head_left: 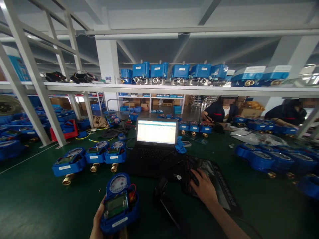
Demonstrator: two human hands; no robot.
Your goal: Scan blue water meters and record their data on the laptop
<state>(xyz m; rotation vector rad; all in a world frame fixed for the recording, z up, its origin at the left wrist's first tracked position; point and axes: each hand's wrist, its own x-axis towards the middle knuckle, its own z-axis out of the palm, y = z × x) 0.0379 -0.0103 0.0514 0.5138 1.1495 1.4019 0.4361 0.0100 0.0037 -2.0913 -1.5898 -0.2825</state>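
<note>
My left hand [98, 215] grips the left side of a blue water meter [119, 207] at the front of the green bench. The meter has a round dial, a small display on a circuit board and red wires showing at its right. My right hand [203, 186] rests closed over a black computer mouse [193, 178] on a dark printed mouse pad [221, 186]. Ahead of both hands stands an open laptop [156, 132] with a lit screen. Between them, on the bench, is a black handheld scanner [165, 202], partly blurred.
Several similar meters [68, 162] stand at left, with more meters [271, 157] at right. A shelf [154, 89] carrying blue valve-like units crosses above the bench. Metal posts [37, 73] rise at left. Two people [221, 111] sit across the bench. A blue cloth [180, 145] lies beside the laptop.
</note>
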